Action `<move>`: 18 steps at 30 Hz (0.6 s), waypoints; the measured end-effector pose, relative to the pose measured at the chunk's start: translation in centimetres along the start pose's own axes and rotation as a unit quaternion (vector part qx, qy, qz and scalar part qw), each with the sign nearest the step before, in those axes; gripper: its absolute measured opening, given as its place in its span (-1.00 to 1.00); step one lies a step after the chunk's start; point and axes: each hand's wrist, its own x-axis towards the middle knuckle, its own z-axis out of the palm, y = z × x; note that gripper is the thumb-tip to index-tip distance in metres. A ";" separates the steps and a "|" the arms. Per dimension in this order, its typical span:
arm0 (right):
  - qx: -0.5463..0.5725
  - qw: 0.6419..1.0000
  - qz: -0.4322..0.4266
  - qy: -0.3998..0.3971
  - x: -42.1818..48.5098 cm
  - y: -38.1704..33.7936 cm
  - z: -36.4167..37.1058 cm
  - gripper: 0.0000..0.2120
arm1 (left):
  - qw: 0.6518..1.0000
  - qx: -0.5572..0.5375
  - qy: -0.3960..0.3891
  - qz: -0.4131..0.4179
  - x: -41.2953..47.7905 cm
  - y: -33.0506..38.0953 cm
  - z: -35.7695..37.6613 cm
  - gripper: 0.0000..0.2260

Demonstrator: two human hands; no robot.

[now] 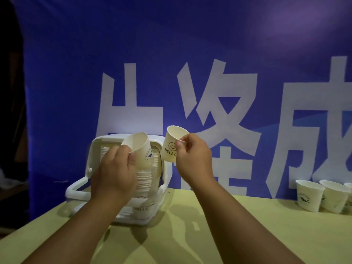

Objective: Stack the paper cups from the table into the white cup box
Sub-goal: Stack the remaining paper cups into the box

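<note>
Left hand (114,168) held a paper cup (138,149) tilted, right in front of the cup box (106,139), fingers (131,159) pinched on its rim. Right hand (192,159) held a second cup (172,147), with a smiley and "HELLO" print, just right of the box top, thumb and forefinger clamped on the rim. Both cups were off the worktop (228,225). The box stood on the worktop with nested stacks (144,180) inside. Loose cups (308,195) stood well right of the box. Judged: the cups were very light and thin-walled, so easy to dent. The rolled rim looked stiffest, so a light rim pinch suited. Nested cups probably jam if pushed in crooked.
</note>
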 end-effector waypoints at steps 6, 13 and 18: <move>0.007 1.000 -0.001 -0.016 0.0 0.7 -0.3 -0.96 | 0.987 0.120 -0.104 0.006 0.0 -0.5 0.4 -0.71; 0.001 0.998 -0.040 -0.057 -0.7 -0.2 0.5 -0.95 | 0.974 0.051 -0.219 -0.018 -1.0 -0.7 1.1 -0.64; -0.058 0.991 -0.074 -0.097 -1.4 -0.3 1.1 -0.90 | 0.975 -0.040 -0.212 -0.049 -1.3 -1.1 1.2 -0.26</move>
